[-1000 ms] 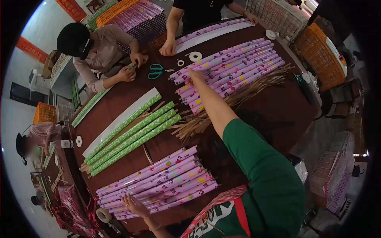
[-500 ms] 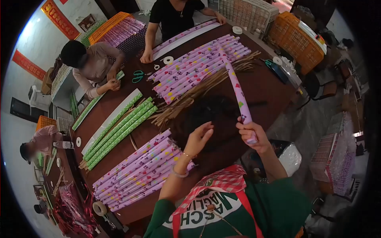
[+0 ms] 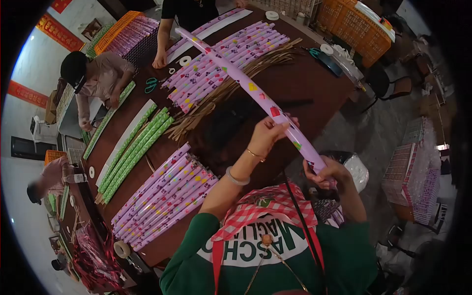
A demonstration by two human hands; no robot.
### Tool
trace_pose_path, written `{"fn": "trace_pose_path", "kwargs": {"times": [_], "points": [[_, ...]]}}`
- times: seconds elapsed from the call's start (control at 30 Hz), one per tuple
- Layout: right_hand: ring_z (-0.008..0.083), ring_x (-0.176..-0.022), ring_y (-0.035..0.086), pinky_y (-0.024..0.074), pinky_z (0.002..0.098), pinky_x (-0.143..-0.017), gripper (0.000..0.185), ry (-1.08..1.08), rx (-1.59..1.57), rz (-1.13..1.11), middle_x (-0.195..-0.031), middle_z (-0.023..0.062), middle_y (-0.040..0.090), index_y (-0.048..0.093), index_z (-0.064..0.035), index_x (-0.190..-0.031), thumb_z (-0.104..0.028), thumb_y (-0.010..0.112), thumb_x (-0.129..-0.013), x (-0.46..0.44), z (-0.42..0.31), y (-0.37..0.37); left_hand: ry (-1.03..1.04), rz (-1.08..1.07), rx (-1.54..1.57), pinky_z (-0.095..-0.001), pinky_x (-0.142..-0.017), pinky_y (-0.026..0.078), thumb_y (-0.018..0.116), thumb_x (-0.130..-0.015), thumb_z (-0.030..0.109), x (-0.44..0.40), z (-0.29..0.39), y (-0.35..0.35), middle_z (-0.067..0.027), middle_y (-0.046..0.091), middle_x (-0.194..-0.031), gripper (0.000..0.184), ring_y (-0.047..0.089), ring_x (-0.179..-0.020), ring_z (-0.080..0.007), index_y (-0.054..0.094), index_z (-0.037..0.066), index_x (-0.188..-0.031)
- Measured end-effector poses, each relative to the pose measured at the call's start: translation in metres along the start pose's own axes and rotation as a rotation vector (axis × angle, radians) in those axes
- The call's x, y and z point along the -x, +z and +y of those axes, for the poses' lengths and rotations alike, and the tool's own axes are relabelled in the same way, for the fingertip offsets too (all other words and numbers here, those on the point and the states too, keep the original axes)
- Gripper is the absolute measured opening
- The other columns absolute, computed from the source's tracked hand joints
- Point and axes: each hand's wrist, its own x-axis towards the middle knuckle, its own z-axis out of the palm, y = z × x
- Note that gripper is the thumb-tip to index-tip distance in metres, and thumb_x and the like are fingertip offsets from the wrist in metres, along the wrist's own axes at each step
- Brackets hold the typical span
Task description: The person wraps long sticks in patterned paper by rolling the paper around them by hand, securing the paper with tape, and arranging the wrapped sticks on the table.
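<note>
A long lilac tube with a colourful printed pattern slants across the view, its far end over the table's back. My left hand is closed around its middle, and my right hand grips the near end. Matching lilac tubes lie in a far pile and in a near pile by the table's front edge. Loose brown strips run alongside the far pile. Green patterned tubes lie on the left, next to a white-edged strip.
Around the brown table are several co-workers, one in black at the far side and one in a cap at the left. Teal scissors and a white tape roll lie between them. An orange crate stands back right.
My left hand has moved from beside the tube onto its middle. The tube has swung leftward and nearer, and my right hand is lower. The view has shifted; the capped co-worker's hands have moved apart.
</note>
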Motion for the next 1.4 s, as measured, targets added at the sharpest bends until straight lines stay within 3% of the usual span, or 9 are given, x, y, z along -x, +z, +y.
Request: {"fn": "trace_pose_path", "kwargs": {"times": [0.17,0.47,0.53,0.57,0.67,0.9,1.07,1.23,1.4], "points": [[0.0084,-0.041,0.045,0.0383,0.0211,-0.036,0.042,0.1,0.175,0.083,-0.07,0.005,0.049,0.046,-0.0029,-0.098,-0.001,0.064,-0.06,0.02,-0.015,0.0,0.237,0.138,-0.003,-0.0353,-0.088,0.048,0.06,-0.084,0.008,-0.003,0.04,-0.024,-0.0152,0.059,-0.108,0.032,0.058,-0.1,-0.0246,0.049,-0.003,-0.111],[0.0153,-0.06,0.058,0.0475,0.0275,-0.053,0.036,0.12,0.894,0.364,-0.079,0.0044,0.057,0.05,-0.0052,-0.101,-0.014,0.067,-0.071,0.012,-0.035,-0.005,0.281,0.206,-0.085,-0.0332,-0.089,0.047,0.055,-0.087,0.006,0.013,0.049,-0.025,-0.0153,0.057,-0.114,0.032,0.055,-0.107,-0.0244,0.045,-0.003,-0.116],[0.0272,-0.074,0.061,0.0475,0.0349,-0.061,0.038,-0.433,1.709,0.808,-0.083,0.0105,0.058,0.052,-0.0076,-0.1,-0.015,0.071,-0.068,0.005,-0.015,-0.011,0.287,0.246,-0.111,-0.0326,-0.089,0.047,0.055,-0.086,0.005,0.017,0.045,-0.027,-0.0152,0.056,-0.114,0.033,0.054,-0.108,-0.024,0.044,-0.003,-0.116],[0.0332,-0.082,0.058,0.046,0.0392,-0.069,0.035,-0.412,1.675,1.03,-0.087,0.0123,0.057,0.053,-0.0086,-0.096,-0.012,0.07,-0.066,-0.005,-0.011,-0.007,0.314,0.238,-0.104,-0.0323,-0.09,0.046,0.055,-0.086,0.003,0.016,0.04,-0.025,-0.0151,0.055,-0.115,0.033,0.054,-0.109,-0.0238,0.042,-0.003,-0.116],[0.0291,-0.078,0.06,0.0468,0.0378,-0.066,0.033,-0.622,1.899,1.195,-0.087,0.0063,0.058,0.054,-0.011,-0.096,-0.012,0.068,-0.066,-0.012,-0.008,-0.023,0.367,0.228,-0.126,-0.0334,-0.094,0.043,0.055,-0.085,0.002,0.019,0.026,-0.023,-0.0148,0.054,-0.118,0.035,0.052,-0.112,-0.0249,0.042,-0.002,-0.117],[0.0268,-0.071,0.059,0.0466,0.0361,-0.062,0.026,-0.775,1.954,1.275,-0.076,0.0046,0.056,0.058,-0.0113,-0.083,-0.007,0.069,-0.059,-0.001,-0.01,-0.026,0.445,0.369,-0.039,-0.0346,-0.093,0.043,0.055,-0.086,0.006,0.029,0.043,-0.032,-0.0129,0.058,-0.112,0.034,0.055,-0.108,-0.0239,0.042,-0.003,-0.116],[0.0255,-0.071,0.059,0.0468,0.0353,-0.062,0.028,-0.758,1.959,1.246,-0.078,0.0035,0.057,0.058,-0.0113,-0.084,-0.016,0.072,-0.06,-0.006,-0.016,-0.024,0.353,0.39,-0.069,-0.0286,-0.072,0.055,0.05,-0.091,0.011,0.039,0.052,-0.039,-0.0127,0.056,-0.114,0.025,0.057,-0.105,-0.0282,0.043,0.002,-0.114],[0.0281,-0.074,0.061,0.0466,0.0351,-0.063,0.033,-0.586,1.589,0.941,-0.084,0.0083,0.061,0.061,-0.0076,-0.092,-0.031,0.07,-0.072,-0.016,-0.02,-0.017,0.388,0.404,-0.092,-0.0352,-0.076,0.054,0.051,-0.091,0.012,0.044,0.04,-0.057,-0.0121,0.054,-0.116,0.025,0.057,-0.104,-0.0303,0.043,0.004,-0.112],[0.0224,-0.071,0.062,0.0474,0.0321,-0.064,0.028,-0.494,1.534,0.93,-0.082,0.0089,0.063,0.063,-0.0055,-0.094,-0.029,0.065,-0.079,-0.039,-0.021,-0.018,0.391,0.412,-0.082,-0.0347,-0.075,0.054,0.051,-0.091,0.012,0.047,0.037,-0.054,-0.0115,0.055,-0.114,0.024,0.057,-0.103,-0.0302,0.043,0.004,-0.113]]}}
